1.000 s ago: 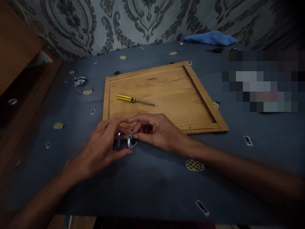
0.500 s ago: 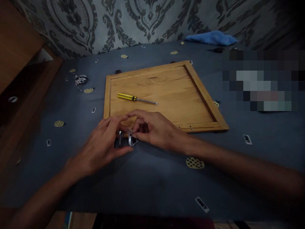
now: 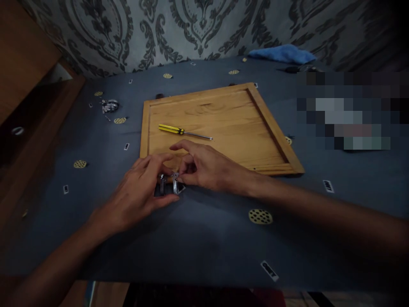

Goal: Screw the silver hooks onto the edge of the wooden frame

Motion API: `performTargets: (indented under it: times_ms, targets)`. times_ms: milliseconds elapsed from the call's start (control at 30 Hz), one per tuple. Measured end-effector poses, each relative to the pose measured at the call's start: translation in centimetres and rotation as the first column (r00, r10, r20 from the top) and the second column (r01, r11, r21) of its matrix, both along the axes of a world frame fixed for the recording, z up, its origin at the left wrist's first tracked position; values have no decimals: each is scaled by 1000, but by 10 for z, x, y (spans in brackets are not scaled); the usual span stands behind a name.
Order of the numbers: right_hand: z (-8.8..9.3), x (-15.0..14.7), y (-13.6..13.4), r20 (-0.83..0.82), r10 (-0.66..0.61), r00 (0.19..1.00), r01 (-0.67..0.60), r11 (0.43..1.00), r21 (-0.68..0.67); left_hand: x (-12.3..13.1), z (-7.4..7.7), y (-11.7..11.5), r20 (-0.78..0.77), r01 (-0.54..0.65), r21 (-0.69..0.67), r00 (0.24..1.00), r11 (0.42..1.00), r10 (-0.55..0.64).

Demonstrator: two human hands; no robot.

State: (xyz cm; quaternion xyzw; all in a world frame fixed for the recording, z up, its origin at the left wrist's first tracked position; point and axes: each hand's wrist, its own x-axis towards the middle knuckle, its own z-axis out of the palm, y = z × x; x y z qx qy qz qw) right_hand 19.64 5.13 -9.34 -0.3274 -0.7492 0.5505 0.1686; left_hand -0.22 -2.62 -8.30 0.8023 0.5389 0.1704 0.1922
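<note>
Left hand (image 3: 137, 187) curved around metal hardware (image 3: 175, 185) at near edge of wooden panel (image 3: 230, 123); right hand (image 3: 207, 166) just beside, fingertips narrowed. Dim there: cannot tell whether either grips anything. Yellow-handled screwdriver (image 3: 180, 131) lies on panel. Loose metal pieces (image 3: 110, 105) farther left. Blue cloth (image 3: 283, 54) beyond.

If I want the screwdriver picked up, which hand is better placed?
Right, probably. The right hand lies nearer the screwdriver, with one finger extended, while the left hand spans the metal fitting at the near edge of the wooden panel.
</note>
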Motion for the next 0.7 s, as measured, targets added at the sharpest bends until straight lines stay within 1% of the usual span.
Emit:
performTargets:
  times_ms: [267,367,500,700]
  targets:
    - [18,-13,9,209,33,977,-23,998,-53,1,2,1,11,-1,-11,1000,1000,1]
    - [23,-16,11,253,50,966,-37,998,-56,1,1,1,22,7,0,1000,1000,-7]
    - [21,-14,11,223,67,973,-48,995,-93,0,0,1,25,8,-13,1000,1000,-7]
    - [10,-6,10,79,65,995,-55,991,-124,1,2,2,23,6,-21,1000,1000,-6]
